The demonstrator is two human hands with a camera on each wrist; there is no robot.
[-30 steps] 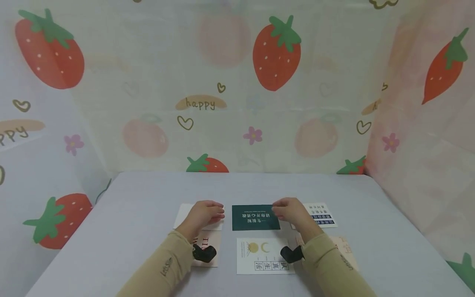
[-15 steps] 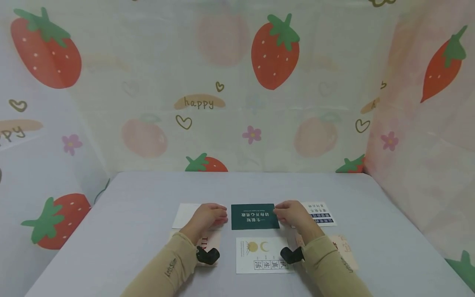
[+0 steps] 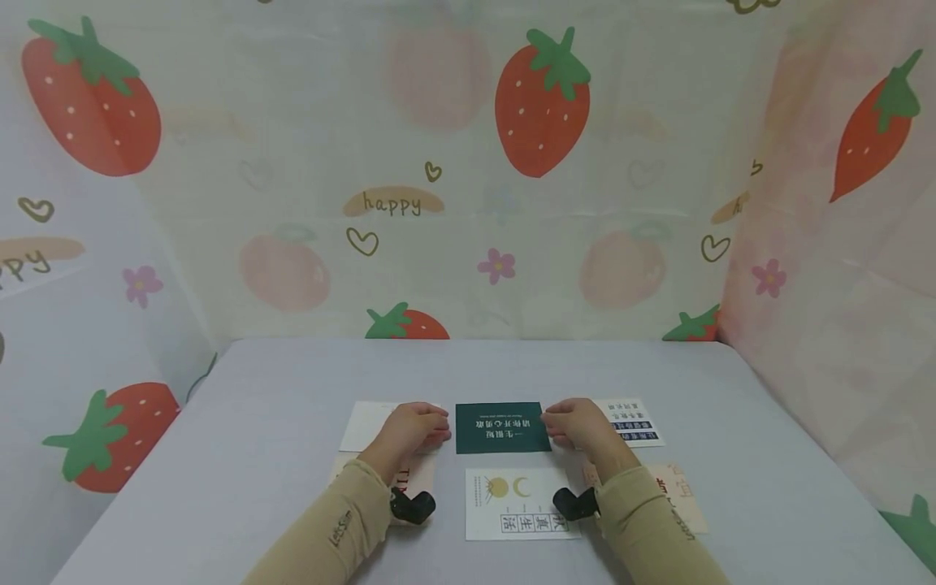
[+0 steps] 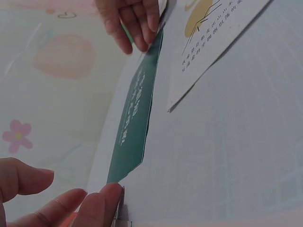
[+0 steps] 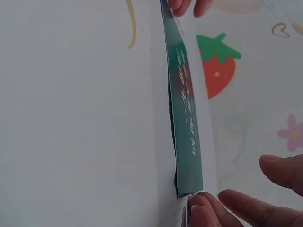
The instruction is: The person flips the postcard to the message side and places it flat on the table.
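Observation:
A dark green card (image 3: 501, 439) with white characters lies flat on the white table, between my two hands. My left hand (image 3: 411, 431) is over the blank white card (image 3: 361, 421), its fingertips at the green card's left edge. In the left wrist view the thumb of this left hand (image 4: 80, 203) stands apart from the fingers, which are at the card's near corner. My right hand (image 3: 582, 429) touches the opposite short edge with its fingertips, thumb spread away in the right wrist view. It partly covers a white card with dark blue bands (image 3: 638, 425).
In front of the green card lies a white card with a gold sun and moon (image 3: 490, 512). A pinkish card with red letters (image 3: 422, 474) is under the left forearm, a beige card (image 3: 683, 485) under the right. Strawberry-print cloth (image 3: 468, 162) encloses the table's back and sides.
My left hand has shifted slightly right, up to the green card's left edge. My right hand has moved very slightly right. The cards lie as before.

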